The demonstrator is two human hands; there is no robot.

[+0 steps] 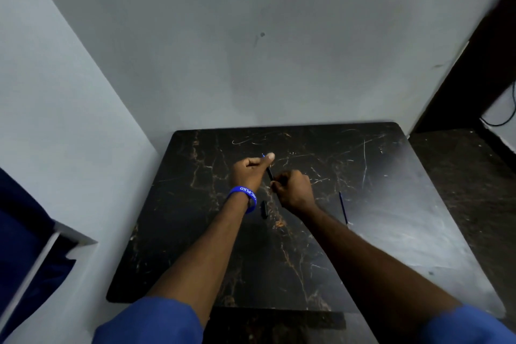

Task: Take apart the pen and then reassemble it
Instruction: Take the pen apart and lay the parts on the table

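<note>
Both my hands hold a thin black pen barrel (269,173) above the middle of the dark marble table (195,232). My left hand (250,172), with a blue wristband, grips the barrel's far end, where a small blue tip shows by the thumb. My right hand (291,186) is closed round the near end. A black pen cap (264,209) lies on the table between my wrists. A thin blue refill (343,207) lies on the table to the right of my right forearm.
The table stands in a corner, with grey walls behind it and to the left. Blue fabric (25,246) hangs at the left edge. A dark floor and a black cable (499,120) are at the right.
</note>
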